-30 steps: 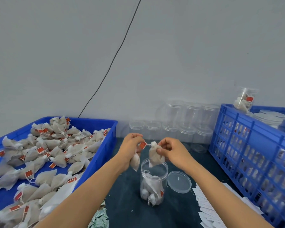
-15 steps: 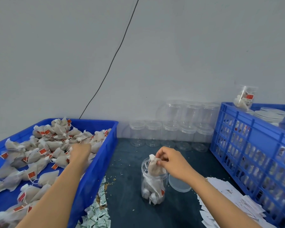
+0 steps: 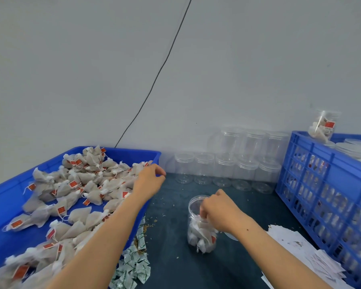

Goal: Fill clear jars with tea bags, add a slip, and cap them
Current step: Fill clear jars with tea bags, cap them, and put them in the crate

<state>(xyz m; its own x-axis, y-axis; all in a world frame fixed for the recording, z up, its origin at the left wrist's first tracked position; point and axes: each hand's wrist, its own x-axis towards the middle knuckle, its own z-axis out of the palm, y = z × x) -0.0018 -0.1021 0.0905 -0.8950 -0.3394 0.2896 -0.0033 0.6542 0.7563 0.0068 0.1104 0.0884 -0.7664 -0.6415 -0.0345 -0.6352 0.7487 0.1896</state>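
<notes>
Comparing with a second ago: both hands were then over the jar [image 3: 201, 224], each pinching a tea bag. Half a second ago the left hand [image 3: 149, 182] had gone to the blue tray [image 3: 121, 152] while the right was pushing its bag into the mouth. Now the right hand [image 3: 218, 211] has its fingertips down inside the jar's mouth, curled; I cannot tell whether they pinch the bag or only press it down. The left hand hangs over the tray's near-right corner, above the heap of tea bags [image 3: 77, 190], fingers loosely curled and holding nothing that I can see.

Reading: filling is in progress, one more bag seated, next bag about to be fetched. My judgement is that the jar is roughly half to two-thirds full.

Jar: clear, upright, uncapped, on the dark mat in front of me, between tray and blue crate [image 3: 325, 184]. Bags inside are pale mesh pouches with white strings and red tags, packed unevenly. Only a sliver of its lid [image 3: 230, 236] shows under the right wrist. Slips [image 3: 300, 249] lie in a loose pile near the crate; none seen in the jar yet.
</notes>
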